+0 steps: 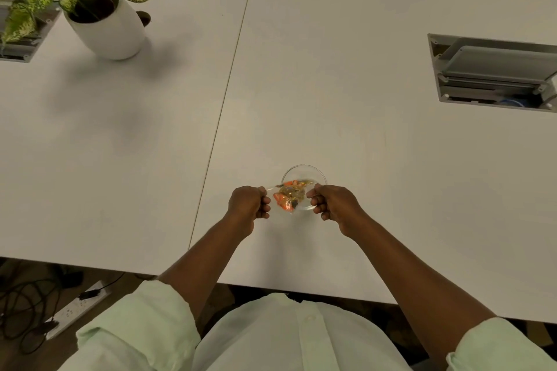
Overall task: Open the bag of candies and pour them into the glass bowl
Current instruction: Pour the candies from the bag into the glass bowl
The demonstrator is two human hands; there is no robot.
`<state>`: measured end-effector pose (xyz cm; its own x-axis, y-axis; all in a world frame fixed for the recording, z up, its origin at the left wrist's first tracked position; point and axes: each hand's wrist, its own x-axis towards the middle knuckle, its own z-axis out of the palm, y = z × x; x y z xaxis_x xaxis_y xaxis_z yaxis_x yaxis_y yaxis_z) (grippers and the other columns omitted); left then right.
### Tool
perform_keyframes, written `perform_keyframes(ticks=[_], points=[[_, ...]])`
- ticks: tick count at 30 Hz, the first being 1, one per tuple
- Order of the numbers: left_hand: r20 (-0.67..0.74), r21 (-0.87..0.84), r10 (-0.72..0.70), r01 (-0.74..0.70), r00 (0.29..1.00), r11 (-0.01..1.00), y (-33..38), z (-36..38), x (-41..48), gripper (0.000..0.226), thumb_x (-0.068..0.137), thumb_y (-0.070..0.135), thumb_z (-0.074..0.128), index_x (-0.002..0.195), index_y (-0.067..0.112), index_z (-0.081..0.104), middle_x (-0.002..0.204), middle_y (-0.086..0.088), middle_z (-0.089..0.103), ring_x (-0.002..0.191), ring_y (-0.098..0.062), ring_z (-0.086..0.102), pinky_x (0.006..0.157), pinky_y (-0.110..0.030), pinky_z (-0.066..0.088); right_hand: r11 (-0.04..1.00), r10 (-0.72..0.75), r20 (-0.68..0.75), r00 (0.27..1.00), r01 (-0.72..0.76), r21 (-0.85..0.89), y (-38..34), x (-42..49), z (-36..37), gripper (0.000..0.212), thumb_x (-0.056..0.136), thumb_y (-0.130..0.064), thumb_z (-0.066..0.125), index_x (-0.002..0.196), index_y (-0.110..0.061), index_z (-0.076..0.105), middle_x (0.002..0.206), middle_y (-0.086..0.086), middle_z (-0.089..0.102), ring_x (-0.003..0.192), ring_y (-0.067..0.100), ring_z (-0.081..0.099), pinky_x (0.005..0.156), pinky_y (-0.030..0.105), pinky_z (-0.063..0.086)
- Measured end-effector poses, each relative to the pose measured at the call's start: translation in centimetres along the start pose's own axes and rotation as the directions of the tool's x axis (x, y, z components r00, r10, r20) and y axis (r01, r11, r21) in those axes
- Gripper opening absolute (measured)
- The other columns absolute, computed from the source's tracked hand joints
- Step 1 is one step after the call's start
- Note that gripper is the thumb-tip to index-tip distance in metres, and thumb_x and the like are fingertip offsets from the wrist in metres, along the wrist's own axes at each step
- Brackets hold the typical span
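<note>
Candies in a clear bag [288, 197] hang between the two hands, directly over the near side of the glass bowl [304, 173], which stands on the white tabletop [361, 135]. The bag's long axis runs left to right, stretched from hand to hand, so both hands are equally near it. Left hand [248, 202] pinches the bag's left edge, right hand [331, 202] its right edge, fingers curled tight. Opening looks like an outward pull; the bowl lies just beyond. No brand or writing is readable on the bag.
</note>
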<state>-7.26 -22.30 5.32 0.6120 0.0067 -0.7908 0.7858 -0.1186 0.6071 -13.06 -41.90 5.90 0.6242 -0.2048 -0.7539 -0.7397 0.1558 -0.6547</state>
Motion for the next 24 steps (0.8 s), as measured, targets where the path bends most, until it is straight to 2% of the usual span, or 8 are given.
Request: perform_keyframes(ticks=[6,15,24], points=[[-0.053,0.128,0.097,-0.090,0.994,0.988,0.02,-0.16,0.18,0.020,0.097,-0.001,0.044,0.095,0.000,0.064,0.072,-0.012,0.062,0.055,-0.021,0.055,0.049,-0.031,0.052,1.000,-0.002,0.004,1.000,0.002,-0.011,-0.06,0.26,-0.11,0.026,0.099,-0.021,0.052,0.085,-0.009,0.070,0.062,0.002,0.063,0.050,0.013,0.054,0.049,0.024,0.036],[-0.071,0.171,0.138,-0.124,0.988,0.977,-0.01,-0.16,-0.09,0.016,0.097,0.001,0.049,0.092,0.002,0.064,0.072,-0.012,0.064,0.054,-0.020,0.056,0.050,-0.031,0.051,0.999,-0.028,0.031,0.999,0.030,-0.037,-0.11,0.59,-0.29,0.031,0.099,-0.022,0.051,0.077,-0.013,0.070,0.062,0.001,0.064,0.051,0.013,0.054,0.048,0.025,0.037],[-0.082,0.202,0.167,-0.148,0.983,0.968,-0.51,-0.18,-0.51,0.016,0.095,0.001,0.048,0.093,0.001,0.064,0.071,-0.010,0.064,0.053,-0.020,0.056,0.048,-0.030,0.052,0.995,-0.047,0.034,0.998,0.050,-0.089,0.29,0.44,-0.58,0.027,0.094,-0.016,0.049,0.080,-0.010,0.071,0.064,0.001,0.065,0.051,0.013,0.055,0.048,0.025,0.038]])
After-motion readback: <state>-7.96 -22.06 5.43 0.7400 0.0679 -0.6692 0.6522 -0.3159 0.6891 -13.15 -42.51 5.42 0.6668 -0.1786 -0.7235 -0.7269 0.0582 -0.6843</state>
